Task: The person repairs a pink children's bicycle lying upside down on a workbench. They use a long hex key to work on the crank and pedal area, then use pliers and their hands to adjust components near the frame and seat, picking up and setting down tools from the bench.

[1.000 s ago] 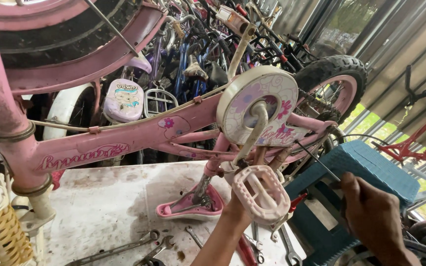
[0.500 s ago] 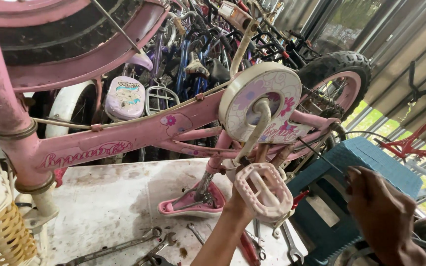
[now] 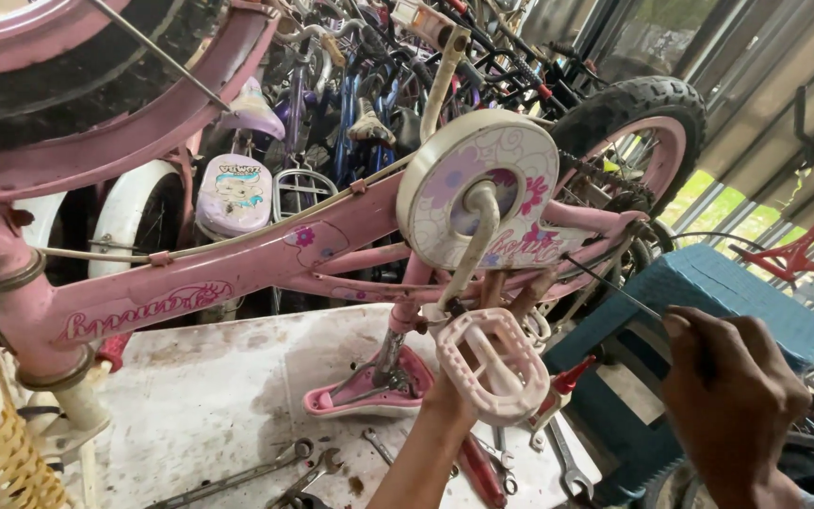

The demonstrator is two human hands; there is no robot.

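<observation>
My left hand (image 3: 463,377) grips the white pedal (image 3: 494,363) under the chain cover (image 3: 478,193) of the upturned pink bicycle (image 3: 266,254); my right hand (image 3: 732,396) pinches what looks like a thin rod (image 3: 614,287). Repair unfinished, wrenches (image 3: 266,476) below.

- A stained, whitish work table (image 3: 190,415) is seen under the upturned pink bicycle.
- The bicycle's pink saddle (image 3: 369,394) is rested directly on the top.
- Several wrenches (image 3: 266,471) are scattered along the near edge (rusty spots are noted around them).
- A red-handled tool (image 3: 480,473) is laid among more spanners (image 3: 567,467) at the right end.
</observation>
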